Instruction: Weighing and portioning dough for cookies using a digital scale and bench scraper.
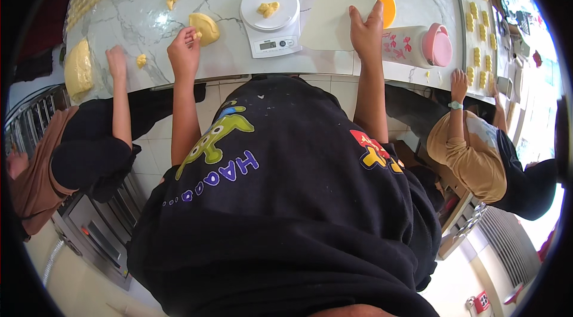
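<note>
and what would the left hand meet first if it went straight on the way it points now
Probably the rounded dough lump, right beside the small dough piece in the left hand; depth is unclear, so they may already touch.

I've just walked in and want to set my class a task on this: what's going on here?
Dough is being portioned at a table. The left hand pinches a small bit of dough at a larger lump; the right hand grips a flat white scraper. A dough piece sits on the scale between them.
</note>
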{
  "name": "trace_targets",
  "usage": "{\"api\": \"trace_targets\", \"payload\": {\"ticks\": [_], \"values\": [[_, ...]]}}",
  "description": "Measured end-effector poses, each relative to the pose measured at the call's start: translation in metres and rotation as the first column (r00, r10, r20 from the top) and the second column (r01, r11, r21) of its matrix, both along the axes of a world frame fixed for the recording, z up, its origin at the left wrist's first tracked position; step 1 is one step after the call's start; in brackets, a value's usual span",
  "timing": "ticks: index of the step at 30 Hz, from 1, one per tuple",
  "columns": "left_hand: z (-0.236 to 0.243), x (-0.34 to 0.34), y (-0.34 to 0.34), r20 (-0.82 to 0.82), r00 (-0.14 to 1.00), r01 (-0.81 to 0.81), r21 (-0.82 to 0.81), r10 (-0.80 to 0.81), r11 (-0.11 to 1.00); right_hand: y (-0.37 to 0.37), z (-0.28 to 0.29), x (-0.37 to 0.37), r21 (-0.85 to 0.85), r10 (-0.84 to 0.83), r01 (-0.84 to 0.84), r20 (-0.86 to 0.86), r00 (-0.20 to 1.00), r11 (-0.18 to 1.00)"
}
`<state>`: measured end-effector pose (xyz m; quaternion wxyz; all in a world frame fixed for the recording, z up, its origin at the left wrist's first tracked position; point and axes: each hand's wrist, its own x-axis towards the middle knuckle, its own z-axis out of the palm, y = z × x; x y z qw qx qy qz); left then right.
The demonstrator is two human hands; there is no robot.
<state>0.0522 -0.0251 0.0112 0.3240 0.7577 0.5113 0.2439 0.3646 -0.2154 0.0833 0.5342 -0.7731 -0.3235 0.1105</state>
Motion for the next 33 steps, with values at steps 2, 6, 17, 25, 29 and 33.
{"api": "trace_targets", "payload": {"ticks": [2, 6, 17, 25, 29, 33], "values": [[-0.001, 0.004, -0.004, 0.01, 0.999, -0.036, 0.055, 0.036, 0.998, 0.002, 0.002, -0.004, -0.029, 0.0, -0.001, -0.061, 0.998, 1.0], [0.006, 0.01, -0.012, -0.013, 0.999, -0.032, 0.173, 0.035, 0.984, 0.001, 0.001, -0.003, -0.026, 0.013, -0.014, -0.04, 0.999, 1.0], [0.05, 0.07, -0.028, -0.212, 0.966, 0.23, 0.426, -0.151, 0.875, -0.013, 0.007, -0.004, -0.013, -0.007, 0.006, -0.064, 0.998, 1.0], [0.003, 0.126, -0.026, -0.221, 0.794, 0.607, 0.352, -0.567, 0.713, -0.014, 0.014, -0.009, 0.008, 0.042, -0.041, -0.031, 0.999, 0.999], [0.026, 0.108, 0.013, 0.23, 0.917, 0.262, 0.266, -0.325, 0.928, -0.025, 0.012, -0.005, -0.006, 0.015, -0.015, -0.034, 0.999, 1.0], [0.016, 0.011, 0.103, -0.01, 0.993, -0.097, 0.475, 0.116, 0.875, -0.029, 0.015, -0.008, 0.012, 0.034, -0.034, -0.04, 0.999, 0.999]]}}
